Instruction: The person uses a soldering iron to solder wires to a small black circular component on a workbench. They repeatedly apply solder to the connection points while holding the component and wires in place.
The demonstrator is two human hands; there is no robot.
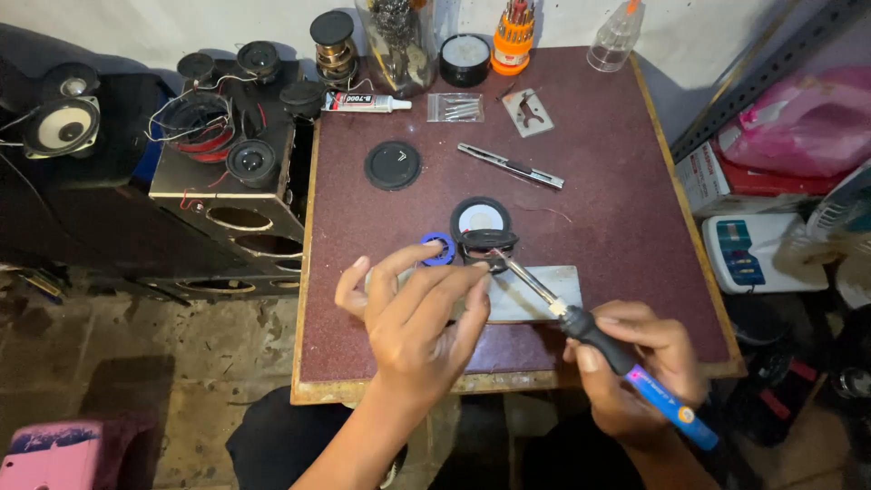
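Small black speaker (488, 240), round and dark, is pinched by left hand (419, 313); right hand (635, 363) grips soldering iron (599, 340), tip touching it.

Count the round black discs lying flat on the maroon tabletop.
2: one black disc lies alone left of centre; a white-centred speaker disc sits just beyond the soldering iron tip. Hands may hide others.

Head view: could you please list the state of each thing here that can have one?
Soldering iron: gripped in the right hand, tip at the small speaker.
Small speaker: pinched in the left hand, off the table.
Blue ring: lying flat on the table.
Round black cap: lying flat, untouched.
Utility knife: lying flat; blade position unclear.
Glue tube: capped, on its side.
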